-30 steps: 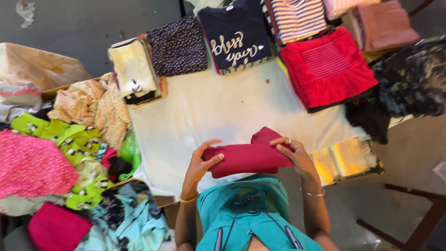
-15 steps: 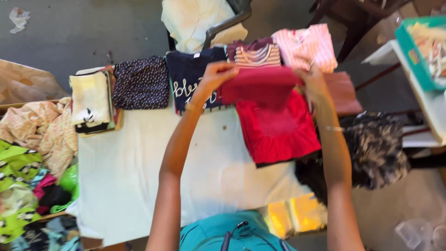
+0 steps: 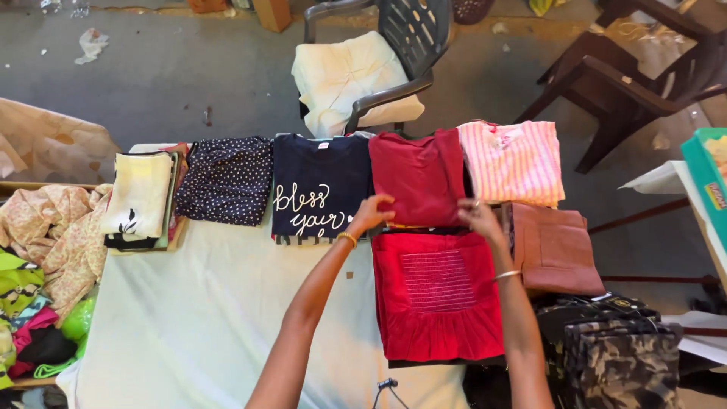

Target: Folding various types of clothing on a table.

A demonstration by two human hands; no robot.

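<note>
Centrally, the left hand [image 3: 372,212] and right hand [image 3: 478,220] each pinch a lower corner of the folded maroon garment [image 3: 419,178]. It lies on the desk [image 3: 189,303], at twelve o'clock from the red garment [image 3: 435,295], between the navy shirt [image 3: 319,185] and the pink striped top [image 3: 513,160].

A grey plastic chair [image 3: 409,45] holds a cream cloth [image 3: 348,79] behind the table [image 3: 197,318].
</note>
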